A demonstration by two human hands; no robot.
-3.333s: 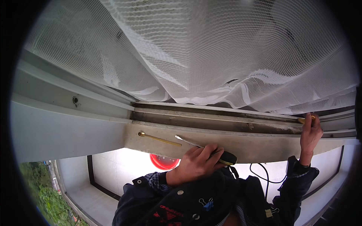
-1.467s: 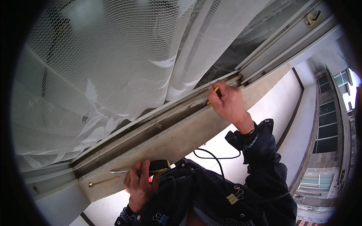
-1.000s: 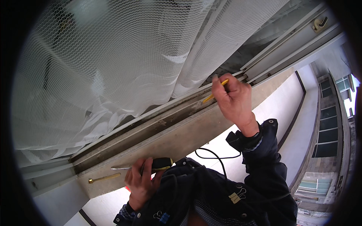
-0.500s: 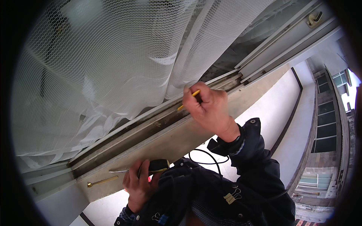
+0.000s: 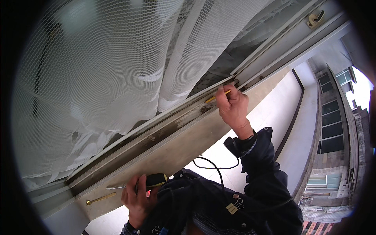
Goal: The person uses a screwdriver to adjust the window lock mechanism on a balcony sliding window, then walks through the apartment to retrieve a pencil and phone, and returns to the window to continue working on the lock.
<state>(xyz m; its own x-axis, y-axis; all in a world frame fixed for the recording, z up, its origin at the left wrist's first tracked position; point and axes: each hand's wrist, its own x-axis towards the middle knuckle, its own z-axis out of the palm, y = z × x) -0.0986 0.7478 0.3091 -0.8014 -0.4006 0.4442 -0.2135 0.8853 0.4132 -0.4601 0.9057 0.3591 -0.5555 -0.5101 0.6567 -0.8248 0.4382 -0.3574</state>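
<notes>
My right hand (image 5: 236, 109) is closed around a thin yellow stick-like tool (image 5: 212, 99). Its end points into the dirty window track (image 5: 172, 124), close to the sliding sash; whether it touches the bottom cannot be told. Loose grey dirt lies along the track. Lower left, my left hand (image 5: 138, 199) grips a screwdriver (image 5: 156, 180) with a black and yellow handle, its metal shaft reaching left over the beige sill (image 5: 164, 152). Left of that hand, a slim brass-coloured rod with a rounded end (image 5: 100, 199) rests on the sill.
A white net curtain (image 5: 105, 78) hangs beyond the track. The sash frame with a latch (image 5: 315, 18) stands at the upper right. A black cable (image 5: 215, 167) loops beside my dark jacket, where a binder clip (image 5: 234, 206) is fixed. Buildings show at the far right.
My right hand has moved right and farther away along the track with the yellow tool, toward the sash. My left hand keeps its hold on the screwdriver. The whole view has shifted slightly.
</notes>
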